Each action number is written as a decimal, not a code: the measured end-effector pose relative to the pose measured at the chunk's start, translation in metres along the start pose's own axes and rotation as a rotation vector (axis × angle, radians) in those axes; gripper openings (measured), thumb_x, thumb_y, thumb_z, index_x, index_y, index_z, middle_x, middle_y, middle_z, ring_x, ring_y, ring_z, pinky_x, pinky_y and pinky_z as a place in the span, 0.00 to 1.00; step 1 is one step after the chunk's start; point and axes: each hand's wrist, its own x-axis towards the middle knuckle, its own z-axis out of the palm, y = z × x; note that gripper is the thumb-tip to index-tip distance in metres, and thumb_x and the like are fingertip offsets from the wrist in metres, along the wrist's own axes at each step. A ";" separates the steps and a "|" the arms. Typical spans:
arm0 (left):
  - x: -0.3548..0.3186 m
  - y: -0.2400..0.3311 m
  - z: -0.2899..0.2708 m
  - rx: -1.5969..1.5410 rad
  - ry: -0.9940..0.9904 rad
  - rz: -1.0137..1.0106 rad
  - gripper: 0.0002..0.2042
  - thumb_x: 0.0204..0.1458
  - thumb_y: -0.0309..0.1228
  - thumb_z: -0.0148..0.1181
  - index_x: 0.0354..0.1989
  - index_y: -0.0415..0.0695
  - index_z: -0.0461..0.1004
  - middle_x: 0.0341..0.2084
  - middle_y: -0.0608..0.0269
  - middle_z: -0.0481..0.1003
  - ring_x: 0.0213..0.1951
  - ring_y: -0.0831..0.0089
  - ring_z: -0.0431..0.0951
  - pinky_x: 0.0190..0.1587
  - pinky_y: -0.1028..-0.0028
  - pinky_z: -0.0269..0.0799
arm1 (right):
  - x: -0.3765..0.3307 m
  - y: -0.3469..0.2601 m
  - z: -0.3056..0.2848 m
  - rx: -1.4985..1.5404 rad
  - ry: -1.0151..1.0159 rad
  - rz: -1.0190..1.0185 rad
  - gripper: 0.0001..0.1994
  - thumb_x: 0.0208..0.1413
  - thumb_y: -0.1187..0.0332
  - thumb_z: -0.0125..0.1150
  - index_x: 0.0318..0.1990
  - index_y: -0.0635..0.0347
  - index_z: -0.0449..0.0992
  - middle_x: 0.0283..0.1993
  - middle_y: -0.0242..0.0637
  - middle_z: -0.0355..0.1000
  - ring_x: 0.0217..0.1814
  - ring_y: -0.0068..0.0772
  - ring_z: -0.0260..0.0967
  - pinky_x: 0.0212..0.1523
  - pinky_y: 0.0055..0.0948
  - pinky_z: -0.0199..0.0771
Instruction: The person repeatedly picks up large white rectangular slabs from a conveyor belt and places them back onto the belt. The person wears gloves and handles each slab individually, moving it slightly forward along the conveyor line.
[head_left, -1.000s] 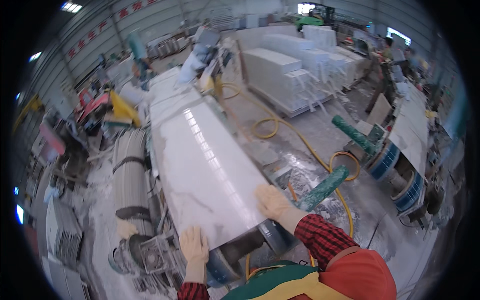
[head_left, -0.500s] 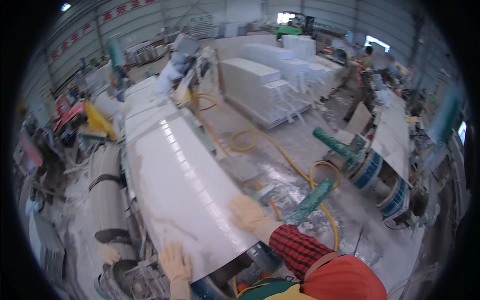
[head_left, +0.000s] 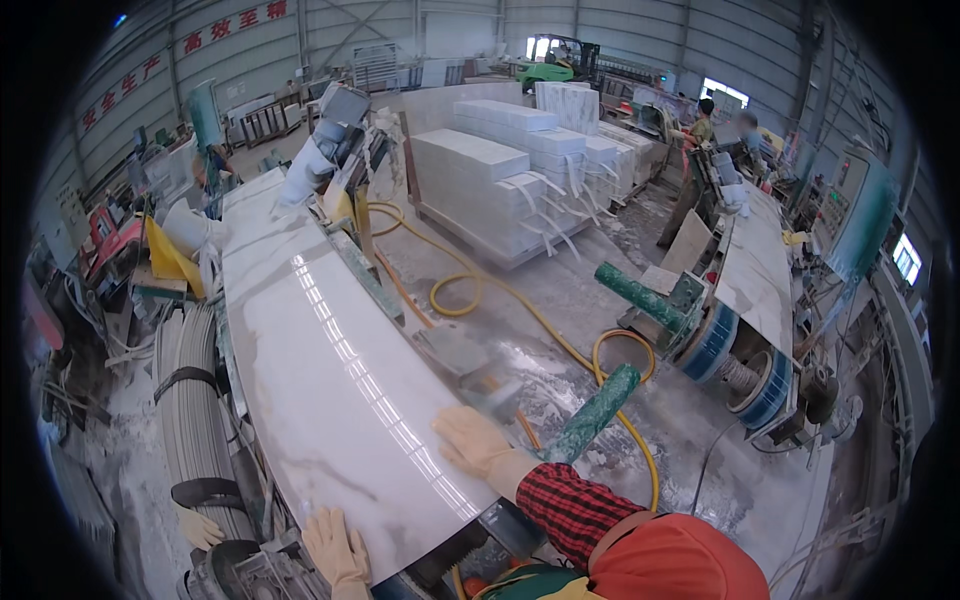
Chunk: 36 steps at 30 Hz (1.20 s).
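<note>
A: ok so what just changed?

B: mostly the view tbh. It's swung right, so the white slab [head_left: 310, 410] sits further left in it. Against the hands I can't see it's shifted: it lies between them, stretching away ahead.

A: and the hands?

B: both gloved. Left hand [head_left: 337, 547] is open, fingers spread, on the near left corner. Right hand [head_left: 468, 437] is laid open over the right edge, too soft to tell every finger. Neither's pinching anything, so I'd call it steadying from both sides.

A: anything nearby?

B: dark blue roller [head_left: 513, 528] just below the right hand, green bar [head_left: 597, 412] to its right, bundled strips [head_left: 190, 420] beyond the left one.
</note>
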 end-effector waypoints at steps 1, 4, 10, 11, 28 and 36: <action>-0.002 0.000 0.001 -0.002 0.011 -0.001 0.29 0.61 0.37 0.64 0.72 0.47 0.72 0.75 0.45 0.68 0.75 0.35 0.63 0.79 0.40 0.50 | -0.001 0.000 0.000 -0.002 -0.006 0.000 0.22 0.65 0.59 0.62 0.63 0.58 0.74 0.68 0.48 0.70 0.73 0.52 0.65 0.77 0.48 0.60; -0.005 0.001 0.002 -0.012 0.033 -0.001 0.29 0.60 0.36 0.64 0.71 0.46 0.73 0.73 0.43 0.71 0.74 0.34 0.64 0.79 0.38 0.51 | -0.002 -0.001 0.000 -0.003 -0.005 -0.004 0.23 0.65 0.60 0.62 0.63 0.59 0.75 0.68 0.49 0.71 0.72 0.53 0.66 0.76 0.48 0.62; -0.005 0.010 -0.012 -0.025 0.003 -0.003 0.26 0.65 0.34 0.60 0.71 0.45 0.73 0.74 0.42 0.69 0.73 0.34 0.65 0.78 0.39 0.52 | -0.001 -0.006 -0.010 -0.030 -0.155 0.074 0.23 0.66 0.59 0.61 0.64 0.58 0.74 0.69 0.45 0.69 0.75 0.48 0.64 0.79 0.45 0.58; -0.006 0.011 -0.013 -0.028 0.003 -0.003 0.25 0.65 0.34 0.60 0.71 0.45 0.73 0.74 0.42 0.69 0.73 0.34 0.65 0.78 0.39 0.53 | 0.000 -0.007 -0.012 -0.033 -0.174 0.086 0.22 0.66 0.59 0.61 0.64 0.58 0.74 0.70 0.44 0.69 0.75 0.48 0.64 0.79 0.44 0.58; -0.012 0.017 -0.021 -0.033 -0.016 -0.013 0.23 0.66 0.32 0.55 0.70 0.45 0.74 0.74 0.43 0.70 0.73 0.36 0.65 0.78 0.42 0.53 | -0.013 -0.004 -0.005 -0.027 -0.070 0.051 0.23 0.65 0.60 0.61 0.64 0.57 0.75 0.70 0.48 0.72 0.74 0.53 0.66 0.77 0.49 0.63; -0.018 0.018 -0.017 -0.027 0.019 -0.011 0.21 0.67 0.31 0.54 0.68 0.45 0.75 0.72 0.44 0.71 0.72 0.36 0.66 0.77 0.43 0.54 | -0.019 -0.006 -0.005 -0.030 -0.065 0.057 0.21 0.65 0.62 0.61 0.63 0.60 0.75 0.70 0.47 0.71 0.75 0.51 0.65 0.78 0.47 0.62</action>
